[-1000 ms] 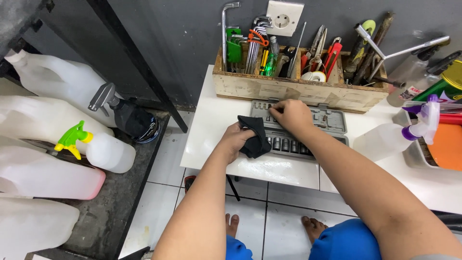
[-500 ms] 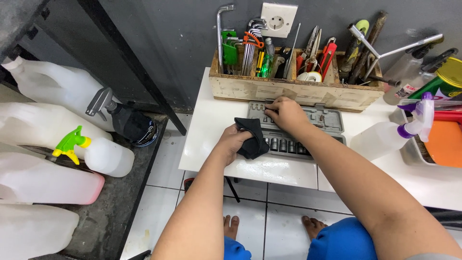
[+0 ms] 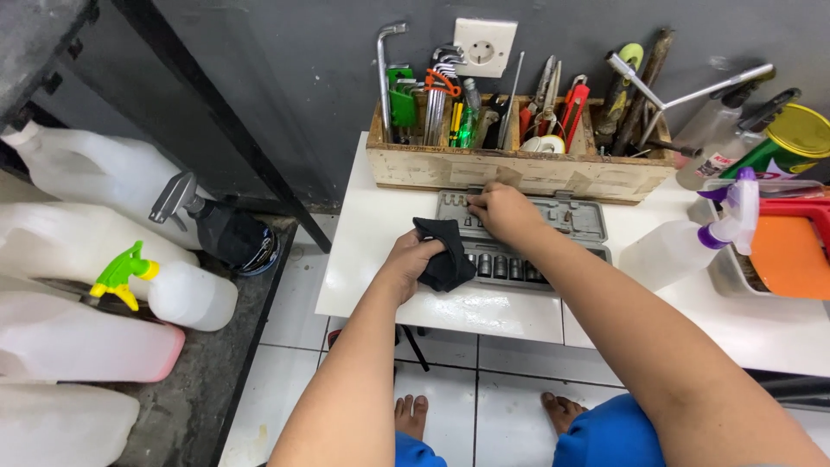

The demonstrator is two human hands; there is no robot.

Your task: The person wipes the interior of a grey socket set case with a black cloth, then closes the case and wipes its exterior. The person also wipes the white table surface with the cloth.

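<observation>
A grey socket set case lies open on the white table, rows of dark sockets in it. My left hand grips a crumpled black cloth at the case's left end. My right hand rests on the case's upper left part, fingertips curled down onto the sockets there; whether it pinches one I cannot tell.
A wooden tool box with hex keys, pliers and screwdrivers stands behind the case against the wall. Spray bottles and an orange tray sit at right. White jugs and a green-triggered sprayer lie at left.
My right hand slid slightly left along the top row of the case. My left hand with the cloth stayed put.
</observation>
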